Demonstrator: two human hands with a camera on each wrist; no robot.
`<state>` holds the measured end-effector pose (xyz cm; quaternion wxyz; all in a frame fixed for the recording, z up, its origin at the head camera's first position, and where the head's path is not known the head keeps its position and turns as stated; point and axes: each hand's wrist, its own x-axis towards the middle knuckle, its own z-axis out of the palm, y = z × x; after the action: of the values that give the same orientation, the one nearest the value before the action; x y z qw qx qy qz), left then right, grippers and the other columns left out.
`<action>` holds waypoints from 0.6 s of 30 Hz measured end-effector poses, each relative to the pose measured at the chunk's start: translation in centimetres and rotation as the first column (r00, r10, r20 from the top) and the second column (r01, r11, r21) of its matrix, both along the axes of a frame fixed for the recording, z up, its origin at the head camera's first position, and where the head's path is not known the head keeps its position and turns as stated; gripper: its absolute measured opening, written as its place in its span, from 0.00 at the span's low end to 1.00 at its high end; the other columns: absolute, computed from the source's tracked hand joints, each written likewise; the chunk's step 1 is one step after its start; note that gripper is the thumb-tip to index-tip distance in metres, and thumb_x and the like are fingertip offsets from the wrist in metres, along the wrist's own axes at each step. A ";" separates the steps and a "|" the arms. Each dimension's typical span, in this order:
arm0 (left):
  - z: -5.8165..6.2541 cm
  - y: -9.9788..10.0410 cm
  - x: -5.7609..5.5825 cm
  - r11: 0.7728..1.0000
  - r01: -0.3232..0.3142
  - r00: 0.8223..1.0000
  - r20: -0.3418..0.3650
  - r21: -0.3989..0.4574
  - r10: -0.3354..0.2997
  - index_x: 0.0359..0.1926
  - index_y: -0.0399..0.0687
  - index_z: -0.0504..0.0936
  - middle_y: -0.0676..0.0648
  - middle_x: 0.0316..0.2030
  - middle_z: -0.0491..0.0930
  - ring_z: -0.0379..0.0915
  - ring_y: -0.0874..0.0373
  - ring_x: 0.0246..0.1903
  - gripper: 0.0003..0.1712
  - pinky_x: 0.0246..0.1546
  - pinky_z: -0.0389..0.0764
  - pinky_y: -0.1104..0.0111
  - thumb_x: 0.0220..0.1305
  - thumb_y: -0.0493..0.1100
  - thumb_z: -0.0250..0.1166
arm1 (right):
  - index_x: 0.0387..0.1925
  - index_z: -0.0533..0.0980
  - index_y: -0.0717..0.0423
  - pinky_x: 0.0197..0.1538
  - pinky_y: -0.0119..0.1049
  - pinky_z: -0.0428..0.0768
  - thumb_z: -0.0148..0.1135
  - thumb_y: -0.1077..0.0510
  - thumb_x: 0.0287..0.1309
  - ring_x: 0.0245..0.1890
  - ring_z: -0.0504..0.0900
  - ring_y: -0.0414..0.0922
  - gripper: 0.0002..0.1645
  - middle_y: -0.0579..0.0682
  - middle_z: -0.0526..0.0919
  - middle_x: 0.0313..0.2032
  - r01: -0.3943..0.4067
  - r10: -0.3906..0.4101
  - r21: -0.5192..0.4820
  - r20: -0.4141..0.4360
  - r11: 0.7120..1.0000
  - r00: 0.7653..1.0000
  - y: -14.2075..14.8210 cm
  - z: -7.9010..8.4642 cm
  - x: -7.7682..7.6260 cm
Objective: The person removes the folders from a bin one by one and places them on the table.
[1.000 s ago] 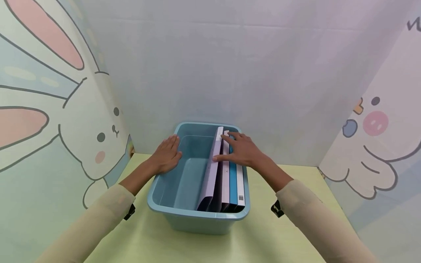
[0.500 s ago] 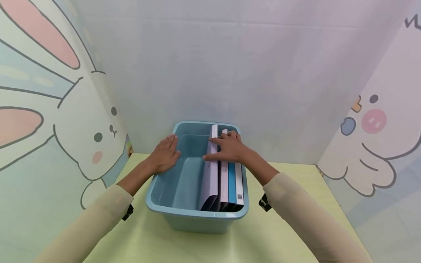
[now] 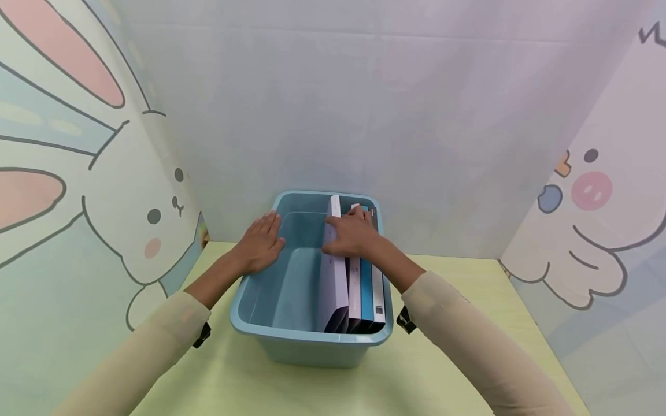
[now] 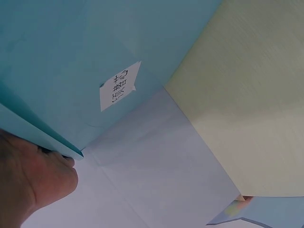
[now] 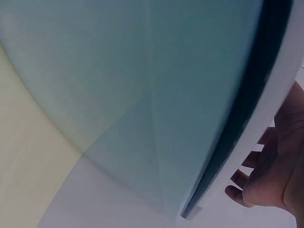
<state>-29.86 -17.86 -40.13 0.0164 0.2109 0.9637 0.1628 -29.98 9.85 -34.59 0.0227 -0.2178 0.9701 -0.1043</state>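
Left hand (image 3: 257,245): It lay on the left edge of the blue tub (image 3: 312,336), fingers straight and close together, with nothing in its grasp.
Right hand (image 3: 351,234): It was half spread, fingers a bit bent, with the thumb and one finger on the purple folder (image 3: 333,289). I could not tell if it gripped it.
Folders in the tub: The purple one stood on the left, then the pink folder (image 3: 354,289), the blue folder (image 3: 366,289) and the white folder (image 3: 378,289).
Table (image 3: 447,277): It was pale yellow and sat under the tub.
Wall (image 3: 333,115): It stood plain behind the tub.
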 end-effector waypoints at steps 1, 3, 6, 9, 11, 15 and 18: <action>0.0 0.0 0.0 1.000 0.000 1.000 0.000 -0.001 0.000 0.88 0.23 0.42 0.25 0.90 0.39 0.33 0.28 0.92 0.42 0.91 0.38 0.35 0.91 0.48 0.39 | 0.85 0.70 0.48 0.71 0.65 0.67 0.65 0.40 0.66 0.73 0.68 0.65 0.49 0.61 0.84 0.73 0.005 -0.005 -0.009 -0.001 1.000 1.000 -0.1 0.1 0.0; 0.0 0.1 0.0 1.000 0.000 1.000 0.001 0.001 0.000 0.88 0.22 0.42 0.25 0.90 0.39 0.33 0.28 0.91 0.41 0.91 0.38 0.35 0.91 0.48 0.39 | 0.85 0.71 0.49 0.74 0.67 0.68 0.66 0.41 0.66 0.74 0.70 0.66 0.48 0.61 0.85 0.72 0.018 -0.018 -0.033 -0.009 0.999 1.000 -0.1 0.3 0.0; 0.0 0.1 0.0 1.000 0.000 1.000 0.001 0.001 0.000 0.88 0.22 0.42 0.25 0.90 0.39 0.33 0.28 0.91 0.42 0.91 0.39 0.35 0.91 0.49 0.39 | 0.84 0.71 0.52 0.74 0.68 0.74 0.66 0.42 0.67 0.72 0.77 0.66 0.48 0.61 0.86 0.71 0.035 -0.036 -0.075 -0.015 0.997 0.999 0.0 0.8 0.0; 0.1 0.1 0.0 1.000 0.000 1.000 -0.003 0.003 0.000 0.88 0.22 0.43 0.25 0.90 0.40 0.33 0.28 0.91 0.42 0.91 0.39 0.35 0.91 0.49 0.38 | 0.84 0.70 0.53 0.67 0.61 0.85 0.66 0.42 0.66 0.64 0.85 0.62 0.49 0.61 0.86 0.71 0.059 -0.059 -0.134 0.005 0.989 0.998 0.3 1.6 -0.1; 0.1 0.1 0.1 1.000 0.000 1.000 -0.002 0.002 0.000 0.88 0.22 0.43 0.25 0.90 0.40 0.33 0.28 0.91 0.42 0.91 0.39 0.35 0.91 0.49 0.39 | 0.85 0.69 0.54 0.58 0.55 0.91 0.65 0.43 0.64 0.58 0.88 0.59 0.50 0.61 0.85 0.72 0.083 -0.076 -0.185 0.043 0.979 0.996 0.5 2.1 -0.1; 0.1 0.1 0.2 1.000 0.001 1.000 -0.001 -0.003 -0.001 0.88 0.22 0.42 0.24 0.90 0.39 0.33 0.27 0.91 0.42 0.91 0.39 0.35 0.91 0.49 0.38 | 0.86 0.67 0.54 0.50 0.49 0.93 0.64 0.46 0.63 0.56 0.89 0.58 0.51 0.63 0.80 0.77 0.150 -0.115 -0.292 0.135 0.945 0.984 1.2 3.0 -0.1; 0.2 0.1 0.2 1.000 0.005 1.000 -0.002 -0.002 -0.005 0.88 0.22 0.42 0.24 0.90 0.40 0.33 0.27 0.91 0.42 0.91 0.39 0.35 0.91 0.49 0.38 | 0.86 0.68 0.53 0.50 0.51 0.93 0.64 0.48 0.61 0.56 0.88 0.60 0.51 0.64 0.77 0.78 0.211 -0.152 -0.354 0.186 0.911 0.971 1.7 3.5 -0.2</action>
<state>-29.62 -17.72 -39.91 0.0160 0.2134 0.9634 0.1613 -30.14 11.55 -31.06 0.0466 -0.1181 0.9441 -0.3041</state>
